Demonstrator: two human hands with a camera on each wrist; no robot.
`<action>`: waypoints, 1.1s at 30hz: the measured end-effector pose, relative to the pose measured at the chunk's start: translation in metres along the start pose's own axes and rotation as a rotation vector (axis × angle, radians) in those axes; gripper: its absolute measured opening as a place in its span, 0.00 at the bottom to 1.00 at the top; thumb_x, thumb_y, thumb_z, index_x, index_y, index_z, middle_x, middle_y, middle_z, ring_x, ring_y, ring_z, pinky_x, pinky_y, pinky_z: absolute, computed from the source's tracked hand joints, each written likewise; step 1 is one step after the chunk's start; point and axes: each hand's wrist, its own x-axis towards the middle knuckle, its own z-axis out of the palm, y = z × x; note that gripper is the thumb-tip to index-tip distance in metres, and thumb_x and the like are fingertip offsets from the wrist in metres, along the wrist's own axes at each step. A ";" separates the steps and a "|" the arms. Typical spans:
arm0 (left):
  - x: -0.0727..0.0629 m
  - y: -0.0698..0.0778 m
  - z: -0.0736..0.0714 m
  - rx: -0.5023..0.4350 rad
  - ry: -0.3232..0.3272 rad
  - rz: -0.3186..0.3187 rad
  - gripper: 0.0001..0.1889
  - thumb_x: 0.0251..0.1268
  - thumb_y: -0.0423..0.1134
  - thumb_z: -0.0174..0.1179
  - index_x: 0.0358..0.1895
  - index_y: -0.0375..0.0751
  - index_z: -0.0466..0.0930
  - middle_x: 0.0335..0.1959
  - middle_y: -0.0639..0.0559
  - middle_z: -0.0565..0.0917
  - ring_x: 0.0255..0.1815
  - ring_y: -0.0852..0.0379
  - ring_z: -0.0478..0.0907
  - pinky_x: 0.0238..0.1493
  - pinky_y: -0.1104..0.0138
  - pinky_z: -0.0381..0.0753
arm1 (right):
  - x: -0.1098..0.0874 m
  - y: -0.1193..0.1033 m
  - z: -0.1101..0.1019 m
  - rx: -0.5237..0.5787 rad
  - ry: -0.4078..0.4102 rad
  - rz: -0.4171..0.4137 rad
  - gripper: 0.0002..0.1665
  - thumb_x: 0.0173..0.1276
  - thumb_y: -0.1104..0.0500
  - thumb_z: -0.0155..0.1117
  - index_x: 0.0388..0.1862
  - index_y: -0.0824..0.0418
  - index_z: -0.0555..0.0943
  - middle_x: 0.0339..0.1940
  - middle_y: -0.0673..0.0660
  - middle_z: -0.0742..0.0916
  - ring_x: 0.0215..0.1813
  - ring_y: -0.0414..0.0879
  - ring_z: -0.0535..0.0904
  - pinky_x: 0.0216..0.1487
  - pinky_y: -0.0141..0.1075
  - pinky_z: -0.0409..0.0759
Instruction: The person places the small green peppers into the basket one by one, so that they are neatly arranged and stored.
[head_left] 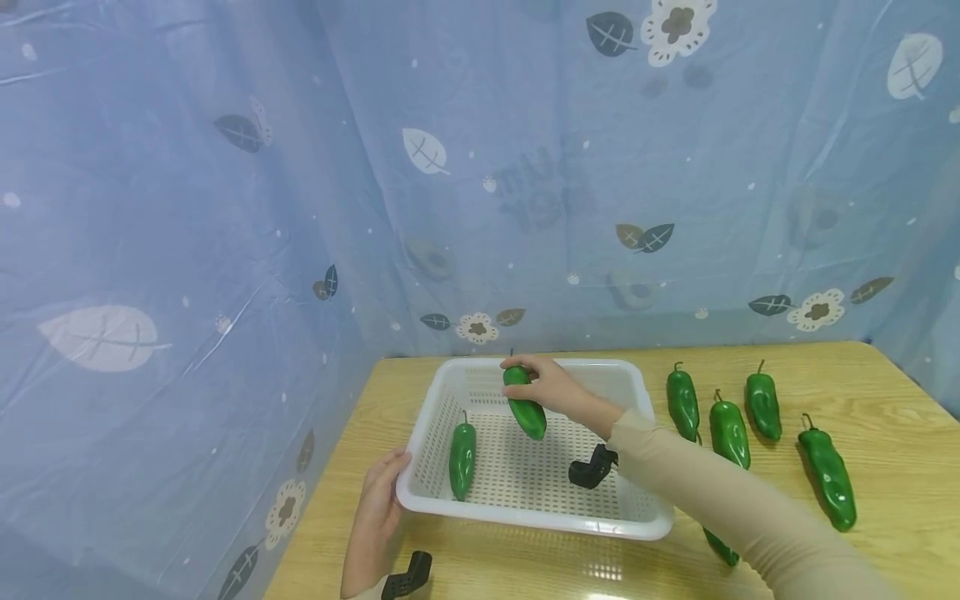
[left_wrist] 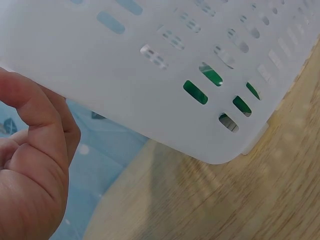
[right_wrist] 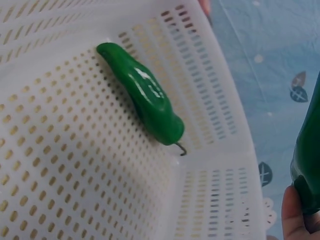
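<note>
My right hand [head_left: 551, 387] holds a green pepper [head_left: 527, 410] above the white plastic basket [head_left: 525, 523], thumb and fingers round its upper part. At the edge of the right wrist view the same pepper [right_wrist: 309, 155] shows in part. Another green pepper [head_left: 462, 460] lies inside the basket along its left side, its stem toward the far left corner in the head view. My left hand [head_left: 381, 492] grips the basket's left rim; in the left wrist view its bent fingers [left_wrist: 35, 107] are at the rim.
Several green peppers lie on the wooden table [head_left: 337, 500] right of the basket, among them one pepper [head_left: 827, 475] farthest right. My right forearm [head_left: 720, 492] partly covers a pepper [head_left: 722, 547] near the basket. A blue patterned curtain [head_left: 525, 167] hangs behind and at the left.
</note>
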 end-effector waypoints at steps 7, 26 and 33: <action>-0.001 0.001 0.001 0.024 0.003 -0.004 0.27 0.71 0.42 0.49 0.64 0.24 0.61 0.55 0.46 0.78 0.54 0.57 0.79 0.55 0.64 0.80 | 0.006 0.006 0.014 -0.015 0.016 0.017 0.26 0.62 0.53 0.67 0.60 0.53 0.75 0.47 0.58 0.81 0.43 0.47 0.78 0.38 0.38 0.82; -0.003 0.002 0.002 0.019 0.005 0.000 0.26 0.71 0.41 0.50 0.64 0.24 0.62 0.52 0.47 0.79 0.52 0.56 0.79 0.54 0.63 0.81 | 0.013 0.017 0.044 -0.111 0.011 0.000 0.29 0.62 0.53 0.68 0.61 0.57 0.75 0.51 0.58 0.81 0.46 0.49 0.78 0.37 0.38 0.82; -0.004 0.003 0.003 0.012 0.018 0.000 0.27 0.70 0.41 0.51 0.63 0.24 0.62 0.51 0.49 0.79 0.52 0.58 0.79 0.54 0.64 0.81 | 0.014 0.023 0.053 -0.183 -0.015 0.001 0.27 0.62 0.55 0.67 0.59 0.57 0.75 0.52 0.60 0.81 0.44 0.48 0.79 0.35 0.36 0.82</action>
